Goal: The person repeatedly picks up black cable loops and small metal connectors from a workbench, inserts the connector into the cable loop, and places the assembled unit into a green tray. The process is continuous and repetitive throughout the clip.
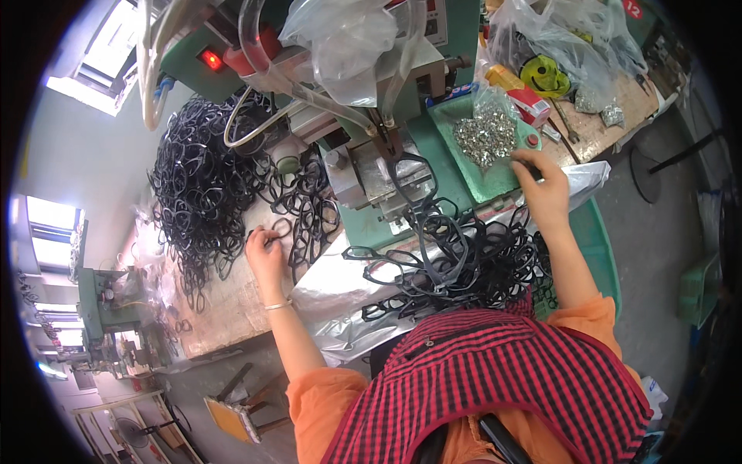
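My left hand is on the wooden bench left of the machine, fingers curled in at a black eyeglass frame that lies against the fingertips. My right hand hangs over the right side of a green tray, thumb and fingertips drawn together; anything between them is too small to make out. Small shiny metal pieces lie heaped in that tray. Between my hands stands a green bench machine, with a black eyeglass frame beneath its head. More black frames are piled in front of me.
A tall heap of black frames covers the bench at the left. Clear hoses hang before the machine. Plastic bags and a red box lie at the back right. A wooden stool stands lower left.
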`<state>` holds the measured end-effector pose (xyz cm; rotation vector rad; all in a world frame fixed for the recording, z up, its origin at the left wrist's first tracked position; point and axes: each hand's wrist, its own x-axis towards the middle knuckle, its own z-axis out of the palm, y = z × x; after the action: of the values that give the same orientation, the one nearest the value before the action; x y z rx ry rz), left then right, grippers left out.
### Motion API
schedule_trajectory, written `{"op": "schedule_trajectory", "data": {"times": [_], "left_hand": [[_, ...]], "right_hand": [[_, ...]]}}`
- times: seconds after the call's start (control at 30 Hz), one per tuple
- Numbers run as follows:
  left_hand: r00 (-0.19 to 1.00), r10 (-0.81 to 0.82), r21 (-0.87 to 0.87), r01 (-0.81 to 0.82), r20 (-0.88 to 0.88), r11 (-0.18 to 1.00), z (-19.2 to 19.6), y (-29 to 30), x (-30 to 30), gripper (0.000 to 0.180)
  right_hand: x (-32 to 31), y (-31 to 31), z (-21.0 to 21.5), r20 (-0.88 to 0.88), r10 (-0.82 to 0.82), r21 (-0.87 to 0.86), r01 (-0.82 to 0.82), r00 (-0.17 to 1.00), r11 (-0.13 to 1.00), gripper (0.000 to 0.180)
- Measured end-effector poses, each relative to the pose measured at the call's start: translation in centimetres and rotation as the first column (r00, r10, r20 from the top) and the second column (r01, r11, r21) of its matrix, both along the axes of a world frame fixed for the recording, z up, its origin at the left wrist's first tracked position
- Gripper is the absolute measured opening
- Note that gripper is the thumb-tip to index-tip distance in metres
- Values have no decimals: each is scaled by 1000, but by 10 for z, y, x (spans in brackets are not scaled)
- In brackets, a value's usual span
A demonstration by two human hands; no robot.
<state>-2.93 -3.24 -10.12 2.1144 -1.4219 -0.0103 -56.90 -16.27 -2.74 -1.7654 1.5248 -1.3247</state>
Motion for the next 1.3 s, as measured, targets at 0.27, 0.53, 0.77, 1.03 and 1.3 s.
{"op": "schedule_trajectory", "data": {"times": [0.27, 0.53, 0.77, 1.03, 1.3], "left_hand": [[815, 461, -173, -428, 351, 887, 60, 36, 25, 18], [791, 352, -39, -386, 500, 922, 9, 10, 52, 14], [992, -11, -521, -56, -126, 852, 52, -23, -85, 8], [699, -707, -874, 273, -108, 403, 214, -53, -211, 19], [703, -705, -890, 257, -95, 377, 202, -61, -222, 22]], "right_hand": [[-18, 25, 22, 41, 7, -22, -7, 999, 1000, 15], [96, -35, 98, 300, 458, -118, -444, 837, 888, 30], [115, -13, 85, 367, 420, -68, -426, 830, 902, 46], [133, -8, 85, 723, 427, -35, -588, 543, 808, 51], [133, 20, 99, 588, 425, -99, -461, 688, 882, 49]]}}
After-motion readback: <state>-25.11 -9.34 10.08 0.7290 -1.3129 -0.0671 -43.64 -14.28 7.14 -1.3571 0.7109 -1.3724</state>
